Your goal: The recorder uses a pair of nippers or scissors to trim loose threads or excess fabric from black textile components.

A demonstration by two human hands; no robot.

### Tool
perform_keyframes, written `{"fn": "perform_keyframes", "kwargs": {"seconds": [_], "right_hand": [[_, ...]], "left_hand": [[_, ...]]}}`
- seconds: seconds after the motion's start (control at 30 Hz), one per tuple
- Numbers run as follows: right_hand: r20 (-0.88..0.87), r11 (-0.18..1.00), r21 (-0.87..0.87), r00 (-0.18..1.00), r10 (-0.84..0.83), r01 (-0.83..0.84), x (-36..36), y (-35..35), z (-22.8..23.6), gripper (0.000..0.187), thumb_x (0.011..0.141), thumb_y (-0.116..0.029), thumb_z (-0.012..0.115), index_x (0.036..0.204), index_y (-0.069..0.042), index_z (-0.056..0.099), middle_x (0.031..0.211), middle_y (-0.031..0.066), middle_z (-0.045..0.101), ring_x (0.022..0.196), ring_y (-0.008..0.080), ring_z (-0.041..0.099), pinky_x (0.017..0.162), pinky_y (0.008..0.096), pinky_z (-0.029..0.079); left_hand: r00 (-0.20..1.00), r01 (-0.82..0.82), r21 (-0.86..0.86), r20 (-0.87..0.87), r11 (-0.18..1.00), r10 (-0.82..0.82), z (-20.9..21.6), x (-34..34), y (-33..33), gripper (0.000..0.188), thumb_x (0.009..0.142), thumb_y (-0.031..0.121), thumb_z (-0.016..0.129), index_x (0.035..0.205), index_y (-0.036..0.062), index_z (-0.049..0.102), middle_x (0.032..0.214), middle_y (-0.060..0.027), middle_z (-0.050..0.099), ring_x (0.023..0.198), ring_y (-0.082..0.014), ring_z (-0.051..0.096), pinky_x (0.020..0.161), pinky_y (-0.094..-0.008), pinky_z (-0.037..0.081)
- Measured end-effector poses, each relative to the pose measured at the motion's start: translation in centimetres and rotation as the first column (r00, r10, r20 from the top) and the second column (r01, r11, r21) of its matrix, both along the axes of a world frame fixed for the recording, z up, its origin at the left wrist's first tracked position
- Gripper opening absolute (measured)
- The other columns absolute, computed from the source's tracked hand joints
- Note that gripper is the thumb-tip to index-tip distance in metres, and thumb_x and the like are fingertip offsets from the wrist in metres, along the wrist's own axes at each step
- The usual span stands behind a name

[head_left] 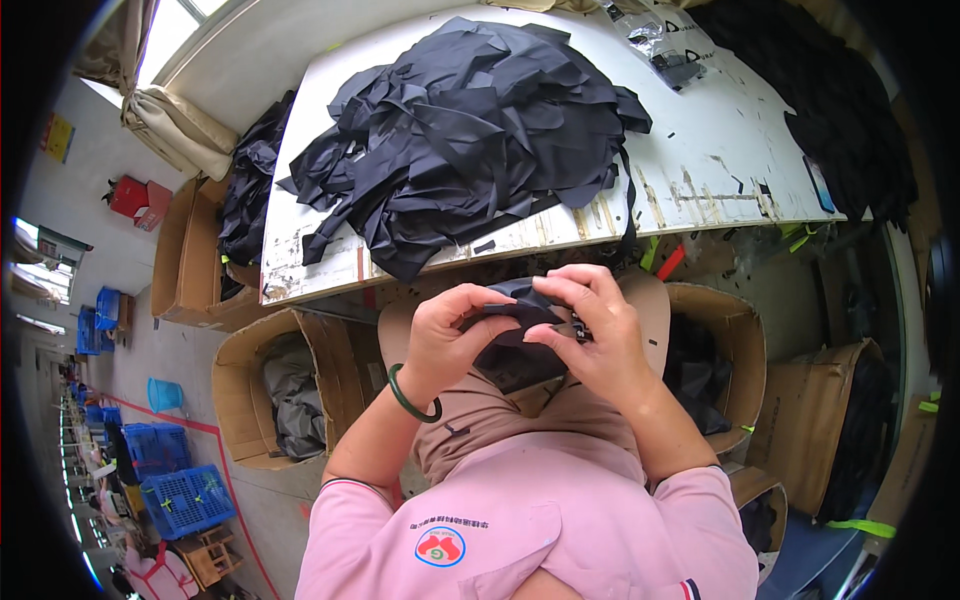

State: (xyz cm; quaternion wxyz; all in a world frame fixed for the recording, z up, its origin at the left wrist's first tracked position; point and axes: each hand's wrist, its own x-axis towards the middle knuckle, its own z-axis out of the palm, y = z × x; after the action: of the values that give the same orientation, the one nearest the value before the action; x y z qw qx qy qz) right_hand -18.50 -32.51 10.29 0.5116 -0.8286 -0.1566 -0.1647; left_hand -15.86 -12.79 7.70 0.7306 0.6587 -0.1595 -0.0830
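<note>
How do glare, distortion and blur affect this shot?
In the head view, the window is blown out, the plastic bag glints, and the blue crates look tilted near the black rim; the left hand and right hand look fairly sharp, though the dark cloth between them shows little detail.

A cloth workshop: black fabric (pixel 470 130) lies heaped on a worn white table (pixel 720 150) at top centre, with cloth-filled boxes (pixel 342 365) below, blue crates (pixel 185 500) lower left.

Two hands (pixel 447 335) (pixel 604 325), one green bangle (pixel 405 404)
</note>
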Motion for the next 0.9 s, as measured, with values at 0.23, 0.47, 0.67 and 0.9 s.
{"fn": "perform_keyframes", "kwargs": {"seconds": [0.23,0.47,0.67,0.9], "right_hand": [[-0.025,0.989,0.108,0.995,0.101,-0.098,0.5,-0.7,-2.2,0.022,0.073,-0.002,0.074,0.092,-0.004,0.064,0.088,0.0085,0.059,0.069,0.0213,0.061,0.060,0.0297,0.049],[-0.043,0.920,0.260,0.949,0.314,-0.292,0.8,-1.2,-1.6,0.015,0.076,-0.001,0.072,0.087,-0.001,0.061,0.084,0.0073,0.057,0.073,0.0184,0.056,0.064,0.0274,0.044],[-0.082,0.926,0.236,0.944,0.320,-0.293,0.7,-1.5,-1.7,0.014,0.079,-0.005,0.072,0.085,0.000,0.059,0.082,0.0063,0.057,0.072,0.0152,0.053,0.062,0.0261,0.042],[-0.284,0.939,0.242,0.908,0.308,-0.243,0.5,-1.8,-1.3,0.015,0.082,-0.011,0.069,0.085,0.001,0.061,0.078,0.0072,0.059,0.070,0.0121,0.054,0.062,0.0254,0.042]], "left_hand": [[0.874,-0.231,0.326,0.484,0.917,0.048,0.3,0.6,0.3,0.020,0.071,-0.001,0.075,0.089,0.0043,0.071,0.114,-0.0111,0.061,0.107,-0.0225,0.058,0.089,-0.0317,0.046],[0.894,0.214,-0.468,-0.261,0.857,-0.366,-1.0,-0.1,0.1,0.009,0.091,0.004,0.059,0.098,0.0012,0.063,0.099,-0.0052,0.062,0.099,-0.0114,0.057,0.087,-0.0253,0.044],[0.943,0.108,-0.422,-0.242,0.900,-0.227,-1.4,-1.4,-1.2,0.014,0.089,0.001,0.059,0.103,-0.0005,0.060,0.103,-0.0047,0.059,0.097,-0.0098,0.055,0.086,-0.0235,0.044],[0.988,0.151,-0.091,0.031,0.984,-0.149,0.0,-2.0,-0.9,0.020,0.084,-0.002,0.064,0.103,-0.0063,0.062,0.108,-0.0072,0.056,0.097,-0.0131,0.055,0.085,-0.0247,0.044]]}}
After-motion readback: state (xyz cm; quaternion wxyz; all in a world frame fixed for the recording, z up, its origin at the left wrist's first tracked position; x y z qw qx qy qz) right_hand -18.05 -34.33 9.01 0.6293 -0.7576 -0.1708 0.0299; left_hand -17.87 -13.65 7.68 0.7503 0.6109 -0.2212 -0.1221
